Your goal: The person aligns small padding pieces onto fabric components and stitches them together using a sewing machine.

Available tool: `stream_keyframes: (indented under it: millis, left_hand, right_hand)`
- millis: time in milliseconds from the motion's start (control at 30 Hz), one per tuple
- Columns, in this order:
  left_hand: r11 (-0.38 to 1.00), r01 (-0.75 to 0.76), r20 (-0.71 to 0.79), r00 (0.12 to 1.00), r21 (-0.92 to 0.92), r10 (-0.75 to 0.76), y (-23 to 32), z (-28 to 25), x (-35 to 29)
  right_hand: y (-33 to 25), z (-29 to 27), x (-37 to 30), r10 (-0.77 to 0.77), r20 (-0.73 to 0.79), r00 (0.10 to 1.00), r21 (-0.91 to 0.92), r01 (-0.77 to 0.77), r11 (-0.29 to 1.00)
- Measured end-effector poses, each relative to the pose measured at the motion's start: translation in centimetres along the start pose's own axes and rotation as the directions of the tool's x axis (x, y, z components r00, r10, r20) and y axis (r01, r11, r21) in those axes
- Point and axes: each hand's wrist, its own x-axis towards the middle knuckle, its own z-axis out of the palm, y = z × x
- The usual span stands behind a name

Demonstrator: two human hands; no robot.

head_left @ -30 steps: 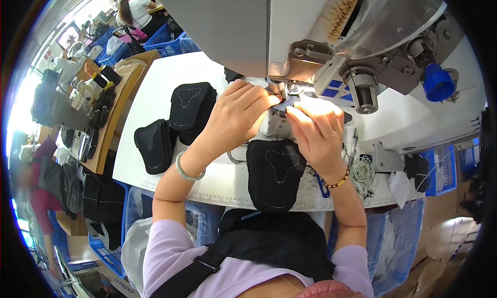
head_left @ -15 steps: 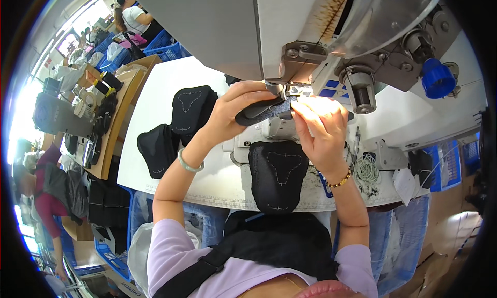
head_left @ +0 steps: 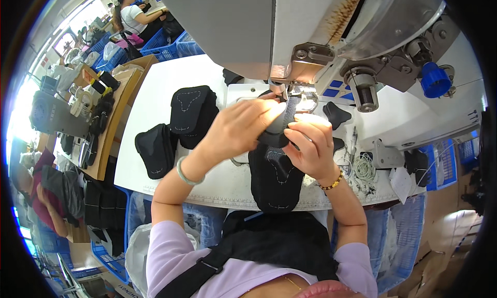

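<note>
A black fabric piece with a grey edge (head_left: 291, 110) lies under the needle area of a large sewing machine (head_left: 305, 60). My left hand (head_left: 243, 123) grips its left side, fingers closed and partly hiding it. On its near right edge my right hand (head_left: 312, 142) pinches the fabric between thumb and fingers. Just below both hands rests a stack of black padded pieces (head_left: 277, 186) with white stitched outlines, at the table's front edge. Two more black stacks, one taller (head_left: 192, 114) and one lower (head_left: 156, 150), stand left of my left forearm.
Small black pieces (head_left: 336, 115) and a coil of pale cord (head_left: 365, 168) lie right of my right hand. Blue crates (head_left: 404, 236) stand below the white table (head_left: 147, 104). At the left are a wooden bench (head_left: 115, 127) and other people (head_left: 135, 18) further off.
The fabric piece has turned from lying crosswise to pointing toward me. Both hands have moved down and nearer, my left one also to the right.
</note>
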Motion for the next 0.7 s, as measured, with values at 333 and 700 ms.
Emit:
stream_keyframes:
  millis: [333,700]
  left_hand:
    - [0.972,0.072,-0.063,0.996,0.225,-0.060,2.2,2.1,0.2]
    - [0.977,-0.013,-0.148,0.988,0.211,0.046,-0.2,2.9,-0.5]
  right_hand:
    - [1.8,-1.8,0.3,-0.063,0.049,0.997,0.047,0.060,0.997]
    - [1.5,-1.5,0.3,-0.047,0.125,0.991,-0.009,0.049,0.999]
